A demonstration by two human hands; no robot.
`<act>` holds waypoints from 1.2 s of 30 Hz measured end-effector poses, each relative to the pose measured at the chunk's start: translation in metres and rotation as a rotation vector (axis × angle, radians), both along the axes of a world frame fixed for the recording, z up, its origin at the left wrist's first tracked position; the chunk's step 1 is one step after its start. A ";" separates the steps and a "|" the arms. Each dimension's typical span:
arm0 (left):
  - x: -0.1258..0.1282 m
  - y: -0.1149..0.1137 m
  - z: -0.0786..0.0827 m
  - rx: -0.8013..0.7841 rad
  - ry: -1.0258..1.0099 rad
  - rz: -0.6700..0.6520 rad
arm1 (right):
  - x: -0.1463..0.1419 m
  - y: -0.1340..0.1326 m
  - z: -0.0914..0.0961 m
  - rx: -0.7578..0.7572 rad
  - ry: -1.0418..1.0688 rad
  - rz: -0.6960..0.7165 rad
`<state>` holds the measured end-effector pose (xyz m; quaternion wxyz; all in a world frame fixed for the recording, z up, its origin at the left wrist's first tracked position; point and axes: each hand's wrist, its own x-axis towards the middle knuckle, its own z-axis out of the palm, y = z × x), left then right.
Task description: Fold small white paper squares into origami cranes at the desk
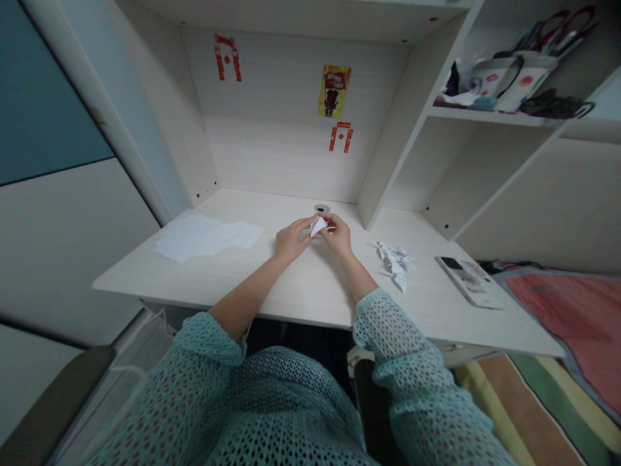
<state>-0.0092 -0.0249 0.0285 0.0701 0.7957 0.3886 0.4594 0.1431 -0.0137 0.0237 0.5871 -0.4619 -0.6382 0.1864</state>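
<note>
A small piece of folded white paper [318,226] is held between both my hands, above the middle of the white desk. My left hand [292,239] pinches it from the left side. From the right, my right hand [337,233] grips it with thumb and fingers curled around. The fingers partly cover the paper, so its full shape is hidden. Off to the right lies a small heap of folded white paper pieces [395,262]. Flat sheets of white paper [198,237] are spread on the desk's left side.
On the desk's right stands no one; a phone [469,282] lies there near the edge. Behind my hands is a round cable hole [321,208]. Upper right, a shelf [490,116] carries cups [526,81] with scissors [565,29]. A striped cloth [543,401] lies below.
</note>
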 end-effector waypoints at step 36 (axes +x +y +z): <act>0.005 -0.003 0.002 -0.051 -0.184 0.041 | 0.001 -0.001 -0.004 -0.544 0.388 0.330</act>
